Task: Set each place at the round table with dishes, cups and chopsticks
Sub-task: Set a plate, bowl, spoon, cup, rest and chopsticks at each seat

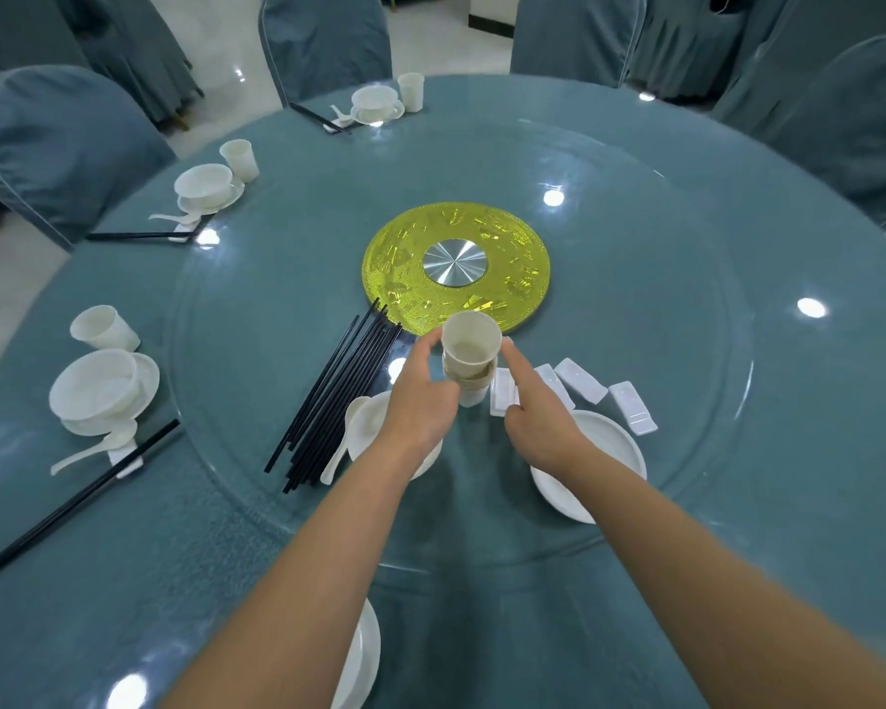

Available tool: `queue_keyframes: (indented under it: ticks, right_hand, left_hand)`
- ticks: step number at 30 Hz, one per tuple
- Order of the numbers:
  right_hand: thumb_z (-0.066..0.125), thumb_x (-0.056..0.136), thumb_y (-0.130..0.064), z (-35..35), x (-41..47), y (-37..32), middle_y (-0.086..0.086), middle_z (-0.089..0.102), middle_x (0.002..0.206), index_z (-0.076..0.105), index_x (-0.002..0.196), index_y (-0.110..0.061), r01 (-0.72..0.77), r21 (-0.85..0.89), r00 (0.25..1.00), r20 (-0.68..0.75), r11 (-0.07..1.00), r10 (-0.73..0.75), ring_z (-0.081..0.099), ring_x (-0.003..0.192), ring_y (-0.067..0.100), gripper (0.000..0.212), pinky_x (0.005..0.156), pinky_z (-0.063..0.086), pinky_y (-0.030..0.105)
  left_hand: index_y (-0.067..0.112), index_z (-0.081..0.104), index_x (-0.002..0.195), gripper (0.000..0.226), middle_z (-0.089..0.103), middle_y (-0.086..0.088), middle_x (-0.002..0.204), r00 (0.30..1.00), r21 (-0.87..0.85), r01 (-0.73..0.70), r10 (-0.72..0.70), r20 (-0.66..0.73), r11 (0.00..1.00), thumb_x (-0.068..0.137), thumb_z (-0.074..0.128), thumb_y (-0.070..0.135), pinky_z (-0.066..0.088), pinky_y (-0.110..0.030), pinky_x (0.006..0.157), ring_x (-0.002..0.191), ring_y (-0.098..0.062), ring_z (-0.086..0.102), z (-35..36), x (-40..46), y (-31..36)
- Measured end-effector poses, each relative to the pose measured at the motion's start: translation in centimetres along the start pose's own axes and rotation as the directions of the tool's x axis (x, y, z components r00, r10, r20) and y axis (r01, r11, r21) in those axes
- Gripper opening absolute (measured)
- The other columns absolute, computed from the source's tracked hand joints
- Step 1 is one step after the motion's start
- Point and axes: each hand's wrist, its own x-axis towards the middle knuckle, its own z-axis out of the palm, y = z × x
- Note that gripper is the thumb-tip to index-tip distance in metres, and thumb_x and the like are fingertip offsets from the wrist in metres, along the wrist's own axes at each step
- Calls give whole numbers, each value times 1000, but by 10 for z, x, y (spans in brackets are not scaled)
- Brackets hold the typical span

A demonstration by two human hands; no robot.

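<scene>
A stack of white cups [469, 350] stands on the glass turntable [686, 401] in front of me. My left hand [420, 406] grips the stack from the left, fingers curled round its lower cups. My right hand [533, 406] reaches in from the right, its straight index finger touching the top cup's side. A bundle of black chopsticks [338, 396] lies to the left of the hands. White chopstick rests [581, 381] lie to the right. Bowls with a spoon [361, 422] sit partly under my left wrist. A stack of plates [609, 452] is beside my right forearm.
Three set places with bowl, cup, spoon and chopsticks line the table's left rim [103, 391] [208, 189] [377, 104]. A plate [367, 652] sits at the near edge. A yellow disc [456, 268] marks the centre. Covered chairs [57, 145] ring the table.
</scene>
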Motion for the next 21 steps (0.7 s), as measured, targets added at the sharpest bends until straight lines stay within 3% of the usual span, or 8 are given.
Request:
queue_keyframes:
  ticks: [2, 4, 6, 8, 10, 12, 18, 21]
  right_hand:
    - [29, 83, 12, -5, -7, -11, -7, 52, 125, 22, 147, -38, 51, 32, 999, -17, 998, -50, 54, 105, 22, 82, 81, 48, 26]
    - [29, 79, 13, -4, -12, -19, -19, 51, 123, 29, 144, -37, 98, 89, 995, -34, 991, -95, 53, 107, 15, 83, 90, 46, 28]
    - [32, 76, 14, 1, -17, -26, -17, 49, 130, 35, 142, -30, 116, 160, 993, -48, 980, -110, 48, 116, 7, 79, 104, 40, 34]
    - [37, 82, 16, 7, -23, -33, -11, 49, 131, 39, 136, -21, 109, 265, 994, -42, 958, -101, 46, 118, 3, 66, 108, 37, 31]
    - [44, 87, 14, 15, -31, -41, -5, 51, 129, 40, 129, -21, 100, 305, 995, -20, 947, -99, 48, 121, 6, 54, 106, 38, 28]
    - [44, 82, 14, 27, -37, -46, 0, 54, 131, 41, 131, -20, 90, 284, 994, 32, 955, -103, 49, 124, 11, 59, 104, 38, 28]
    - [47, 67, -9, 84, -55, -56, -4, 60, 128, 42, 136, -33, 27, 232, 982, 174, 972, -68, 57, 117, 13, 74, 92, 51, 45]
    - [50, 76, -2, 114, -68, -70, 4, 61, 119, 37, 136, -27, 9, 164, 967, 251, 986, -51, 59, 105, 17, 67, 82, 49, 31]
  left_hand:
    - [27, 43, 137, 67, 49, 13, 127, 999, -53, -45, 44, -11, 998, 81, 46, -9, 40, -5, 80, 97, 12, 49, -5, -7, 7]
    - [24, 42, 135, 65, 51, 12, 130, 997, -127, -71, 71, -4, 989, 81, 46, -11, 37, -21, 100, 116, 1, 47, -11, -16, 12]
    - [22, 42, 133, 65, 54, 11, 129, 997, -181, -75, 74, -12, 981, 80, 44, -15, 37, -24, 100, 120, -2, 48, -17, -27, 14]
    - [19, 43, 133, 63, 55, 8, 130, 996, -185, -78, 70, -48, 980, 80, 44, -16, 39, -23, 98, 120, -4, 50, -25, -37, 10]
    - [17, 43, 133, 62, 56, 6, 132, 995, -186, -66, 51, -81, 980, 81, 43, -16, 38, -25, 100, 121, -6, 51, -35, -49, 1]
    - [18, 43, 133, 63, 56, 5, 133, 994, -198, -44, 25, -102, 979, 80, 42, -15, 38, -29, 103, 123, -9, 51, -46, -60, -9]
    - [28, 45, 118, 59, 61, 7, 121, 983, -268, -47, -3, -183, 962, 71, 50, -8, 44, -39, 104, 116, -11, 56, -84, -94, -49]
    - [25, 48, 116, 56, 61, 0, 122, 966, -281, -43, -32, -258, 959, 70, 61, -3, 45, -37, 101, 114, -16, 58, -110, -110, -73]
